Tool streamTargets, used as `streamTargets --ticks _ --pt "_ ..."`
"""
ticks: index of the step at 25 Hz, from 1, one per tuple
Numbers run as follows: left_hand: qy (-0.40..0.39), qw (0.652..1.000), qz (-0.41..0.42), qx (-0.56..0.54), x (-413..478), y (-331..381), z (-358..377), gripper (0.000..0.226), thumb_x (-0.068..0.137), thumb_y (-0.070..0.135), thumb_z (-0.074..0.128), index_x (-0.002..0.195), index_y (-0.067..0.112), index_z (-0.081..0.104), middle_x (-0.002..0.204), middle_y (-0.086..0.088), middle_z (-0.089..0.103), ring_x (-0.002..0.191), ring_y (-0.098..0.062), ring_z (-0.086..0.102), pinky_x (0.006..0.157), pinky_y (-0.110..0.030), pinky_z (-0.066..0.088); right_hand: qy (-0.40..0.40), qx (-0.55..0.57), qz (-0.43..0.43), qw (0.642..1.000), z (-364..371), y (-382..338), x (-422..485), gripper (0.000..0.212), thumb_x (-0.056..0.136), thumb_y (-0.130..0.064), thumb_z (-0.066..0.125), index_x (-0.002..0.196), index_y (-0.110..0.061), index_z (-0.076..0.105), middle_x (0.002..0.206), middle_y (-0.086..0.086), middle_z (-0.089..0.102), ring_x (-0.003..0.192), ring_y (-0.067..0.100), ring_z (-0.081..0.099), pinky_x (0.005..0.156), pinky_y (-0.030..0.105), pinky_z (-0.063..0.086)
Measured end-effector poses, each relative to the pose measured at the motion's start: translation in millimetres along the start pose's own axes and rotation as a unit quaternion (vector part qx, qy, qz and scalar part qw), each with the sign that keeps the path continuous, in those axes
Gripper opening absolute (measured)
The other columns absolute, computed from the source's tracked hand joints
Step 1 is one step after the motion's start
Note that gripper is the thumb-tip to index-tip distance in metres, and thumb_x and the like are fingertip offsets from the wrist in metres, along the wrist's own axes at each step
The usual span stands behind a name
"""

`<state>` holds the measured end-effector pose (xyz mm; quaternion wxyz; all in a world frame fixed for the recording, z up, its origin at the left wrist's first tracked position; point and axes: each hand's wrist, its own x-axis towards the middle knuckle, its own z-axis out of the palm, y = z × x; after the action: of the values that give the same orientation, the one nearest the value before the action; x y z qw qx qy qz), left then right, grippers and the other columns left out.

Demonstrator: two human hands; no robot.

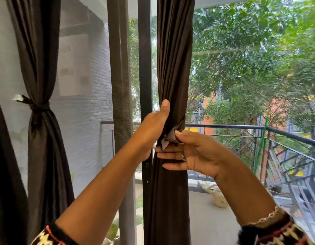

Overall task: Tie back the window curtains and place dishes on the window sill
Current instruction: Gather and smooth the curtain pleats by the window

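A dark brown curtain (172, 68) hangs gathered in the middle of the window. My left hand (153, 128) grips its bunched folds from the left, thumb pointing up. My right hand (192, 152) pinches the end of a brown tie-back strip (168, 138) between thumb and forefinger, its other fingers stretched straight toward the curtain. A second dark curtain (42, 68) at the left is bound at mid-height by a knotted tie-back (36, 106). No dishes or sill are in view.
A dark vertical window frame (144, 59) stands just left of the held curtain, beside a grey mesh screen panel (120, 68). Through the glass lie a balcony with a black railing (241, 127), a pale object (216, 197) on its floor, and trees.
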<state>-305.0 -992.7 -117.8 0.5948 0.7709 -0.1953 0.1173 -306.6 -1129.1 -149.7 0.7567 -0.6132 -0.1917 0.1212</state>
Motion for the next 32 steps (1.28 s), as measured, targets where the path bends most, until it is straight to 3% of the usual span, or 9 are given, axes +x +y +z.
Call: streamTargets --ticks 3,8,12,16,20,23,27,30,32 --pt "-0.081 0.995 0.001 -0.055 -6 -8 3 0.085 0.072 0.076 0.023 0.139 0.026 0.039 0.14 0.007 0.045 0.127 -0.01 0.044 0.108 -0.037 0.034 -0.016 0.024 0.0 1.0 5 0 2 0.016 0.07 -0.025 0.06 0.078 -0.014 0.066 0.083 0.013 0.069 0.088 0.032 0.067 0.074 0.045 0.056" --pt "-0.131 0.99 0.023 -0.039 -14 -12 -2 0.062 0.058 0.082 0.019 0.097 0.054 0.059 0.1 0.02 0.066 0.097 0.006 0.057 0.098 -0.03 0.041 0.024 0.034 0.004 0.999 9 -3 5 0.009 0.078 -0.02 0.058 0.077 -0.015 0.064 0.077 0.011 0.07 0.078 0.028 0.069 0.066 0.039 0.058" --pt "-0.12 0.991 0.03 -0.044 -7 -13 -4 0.1 0.061 0.08 0.021 0.142 0.022 0.031 0.146 0.004 0.038 0.135 -0.013 0.035 0.113 -0.034 0.023 0.111 -0.003 -0.035 0.993 11 -3 10 0.016 0.091 -0.014 0.05 0.078 -0.014 0.059 0.063 0.001 0.069 0.059 0.013 0.068 0.057 0.028 0.05" --pt "0.12 0.935 0.252 0.22 -7 0 5 0.038 0.086 0.051 0.05 0.092 0.016 0.065 0.089 0.001 0.065 0.082 -0.01 0.059 0.069 -0.026 0.046 0.147 -0.09 -0.108 0.979 9 -4 8 0.023 0.093 -0.01 0.048 0.073 -0.017 0.059 0.054 -0.007 0.066 0.053 0.006 0.065 0.059 0.027 0.047" --pt "0.052 0.906 0.176 0.381 7 17 17 0.045 0.083 0.058 0.051 0.087 0.016 0.065 0.079 -0.001 0.066 0.079 -0.018 0.061 0.07 -0.037 0.052 0.165 -0.196 -0.162 0.953 14 2 7 0.029 0.092 -0.002 0.042 0.082 -0.021 0.06 0.055 -0.012 0.065 0.054 0.0 0.063 0.055 0.023 0.049" --pt "0.036 0.904 0.157 0.395 17 17 16 0.026 0.088 0.039 0.055 0.089 0.015 0.065 0.088 -0.004 0.068 0.087 -0.024 0.062 0.075 -0.037 0.051 0.157 -0.225 -0.185 0.944 11 5 3 0.024 0.09 -0.004 0.051 0.075 -0.017 0.066 0.069 -0.003 0.069 0.071 0.013 0.067 0.054 0.019 0.049" --pt "0.057 0.888 0.188 0.416 16 11 10 0.019 0.091 0.024 0.049 0.096 0.014 0.064 0.078 0.0 0.059 0.08 -0.023 0.058 0.063 -0.03 0.04 0.168 -0.284 -0.23 0.916 -1 9 -11 0.029 0.081 0.005 0.062 0.072 -0.022 0.064 0.061 -0.005 0.066 0.06 0.011 0.066 0.052 0.02 0.05" --pt "0.04 0.904 0.195 0.379 17 7 3 0.017 0.091 0.021 0.047 0.097 0.013 0.061 0.067 0.01 0.046 0.068 -0.017 0.049 0.058 -0.028 0.036 0.242 -0.357 -0.289 0.854 -10 1 -15 0.036 0.076 0.006 0.066 0.079 -0.03 0.059 0.074 -0.005 0.065 0.066 0.023 0.062 0.06 0.035 0.051" --pt "0.041 0.904 0.207 0.373 17 5 0 0.016 0.092 0.019 0.047 0.099 0.013 0.06 0.07 0.01 0.049 0.063 -0.012 0.046 0.056 -0.026 0.035 0.269 -0.424 -0.325 0.801 -11 -7 -14 0.036 0.075 0.002 0.067 0.082 -0.032 0.058 0.073 -0.012 0.062 0.067 0.01 0.059 0.067 0.033 0.049"
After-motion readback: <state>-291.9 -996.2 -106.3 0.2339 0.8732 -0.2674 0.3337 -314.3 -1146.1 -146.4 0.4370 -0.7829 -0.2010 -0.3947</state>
